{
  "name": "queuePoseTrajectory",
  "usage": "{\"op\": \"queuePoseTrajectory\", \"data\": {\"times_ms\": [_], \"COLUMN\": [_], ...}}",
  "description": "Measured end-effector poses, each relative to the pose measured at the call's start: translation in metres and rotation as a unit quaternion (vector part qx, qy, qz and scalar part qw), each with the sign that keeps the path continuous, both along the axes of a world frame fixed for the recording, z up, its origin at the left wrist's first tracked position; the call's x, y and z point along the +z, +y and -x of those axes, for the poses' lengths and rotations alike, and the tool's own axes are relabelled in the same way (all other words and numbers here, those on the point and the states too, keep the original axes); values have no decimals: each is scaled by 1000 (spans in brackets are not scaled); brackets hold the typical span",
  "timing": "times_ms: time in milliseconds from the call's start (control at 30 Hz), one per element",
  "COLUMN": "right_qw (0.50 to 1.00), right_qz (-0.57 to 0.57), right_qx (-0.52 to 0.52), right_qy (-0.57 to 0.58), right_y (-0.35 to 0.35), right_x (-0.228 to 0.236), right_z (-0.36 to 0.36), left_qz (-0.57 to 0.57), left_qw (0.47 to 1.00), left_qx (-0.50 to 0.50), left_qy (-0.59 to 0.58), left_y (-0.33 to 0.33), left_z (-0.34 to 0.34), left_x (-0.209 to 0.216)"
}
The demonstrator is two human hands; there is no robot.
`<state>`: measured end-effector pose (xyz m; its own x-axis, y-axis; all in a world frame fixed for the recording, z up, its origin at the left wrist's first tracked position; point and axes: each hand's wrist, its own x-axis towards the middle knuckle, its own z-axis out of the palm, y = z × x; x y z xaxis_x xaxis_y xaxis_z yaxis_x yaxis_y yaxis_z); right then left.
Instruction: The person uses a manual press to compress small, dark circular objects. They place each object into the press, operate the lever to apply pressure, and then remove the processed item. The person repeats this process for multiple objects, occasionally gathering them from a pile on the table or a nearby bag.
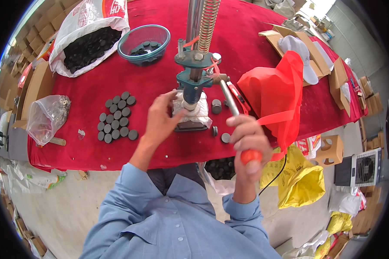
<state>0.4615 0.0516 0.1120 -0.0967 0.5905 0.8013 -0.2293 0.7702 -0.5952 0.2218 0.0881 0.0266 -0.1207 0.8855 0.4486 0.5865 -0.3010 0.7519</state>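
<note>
A hand-operated lever press (193,88) with a metal column and coil spring stands at the middle of the table. Its ram comes down onto a white wrapped pad (199,114) on the base. My right hand (250,144) is closed around the press lever (229,98), whose red knob shows at my thumb. My left hand (161,118) is at the left side of the pad, thumb and fingers apart around the ram's lower end. Whatever lies right under the ram is hidden. Black round caps (115,124) lie grouped to the left; a few more (216,106) sit right of the base.
Behind are a white sack (88,32) of black pieces and a teal basket (144,43). A clear bag (47,118) of small rings is at left. On the right are a red cloth bag (272,86), a red-handled tool (238,97), a cap (299,56) and open cartons.
</note>
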Motion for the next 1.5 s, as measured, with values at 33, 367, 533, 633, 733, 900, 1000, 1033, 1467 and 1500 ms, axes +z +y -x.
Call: {"op": "queuePoseTrajectory", "data": {"times_ms": [33,367,533,633,733,900,1000,1033,1467,1500], "right_qw": [1000,999,997,998,999,999,995,992,999,998], "right_qz": [16,25,47,23,14,37,92,116,30,53], "right_qx": [-13,0,-36,-39,-37,-14,-2,4,-20,-37], "right_qy": [15,-23,47,38,-1,-21,-44,-55,13,17], "right_y": [-9,-8,-22,-15,-11,21,49,54,-9,-21], "right_x": [-21,-8,-44,-40,-22,45,87,94,-12,-28], "right_z": [2,-4,8,9,1,1,4,4,4,5], "left_qz": [4,54,15,23,-20,14,10,-9,-64,-66], "left_qw": [999,942,958,981,992,1000,1000,1000,994,990], "left_qx": [4,152,168,151,79,14,-4,-7,41,40], "left_qy": [34,293,231,123,94,23,-16,-11,77,114], "left_y": [-2,-8,-16,-24,-23,-24,-15,-10,-11,-20], "left_z": [19,122,122,104,75,17,-5,-11,-7,4], "left_x": [3,-33,-30,-17,-10,1,-9,-11,-16,-13]}}
